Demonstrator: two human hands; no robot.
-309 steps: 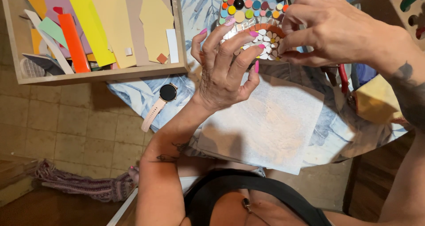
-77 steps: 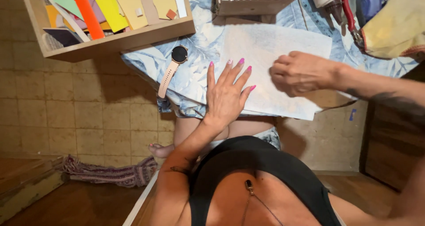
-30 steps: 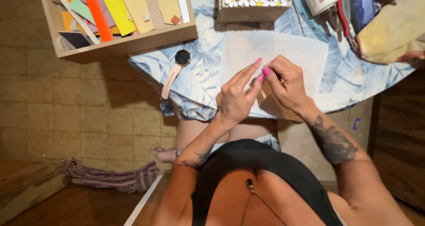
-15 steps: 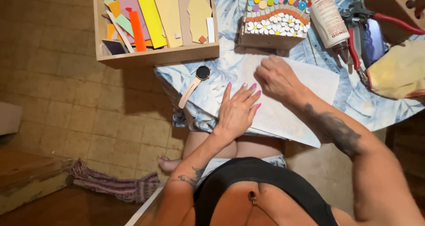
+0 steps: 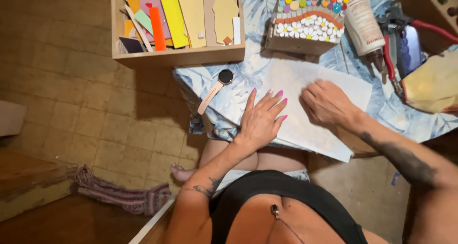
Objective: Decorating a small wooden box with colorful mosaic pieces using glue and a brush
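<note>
The blue leaf-print tablecloth [image 5: 248,77] fills the far side of the scene, and on it, near the edge, lies one white sheet of paper [image 5: 329,129], its near right corner hanging past the table. The left hand [image 5: 260,122] lies flat on the sheet's left edge, fingers spread, palm down, gripping nothing, only pressing. The right hand [image 5: 327,103] sits just right of it on the paper's middle, fingers curled under; whether they pinch anything I cannot tell.

Smoothing looks like the work here, and it would go best with the flat hand pinning the left edge firmly while the other sweeps outward, away from it, so no crease gets trapped.

Now the count. One wooden tray [image 5: 176,58] far left, holding many coloured card strips. One mosaic box [image 5: 307,26] far centre, studded with white and bright pieces. One white glue bottle [image 5: 362,22] to its right, tip pointing near. One red-handled pair of pliers [image 5: 389,65]. One wristwatch [image 5: 217,89] with a pale pink strap, just left of the left hand.
</note>
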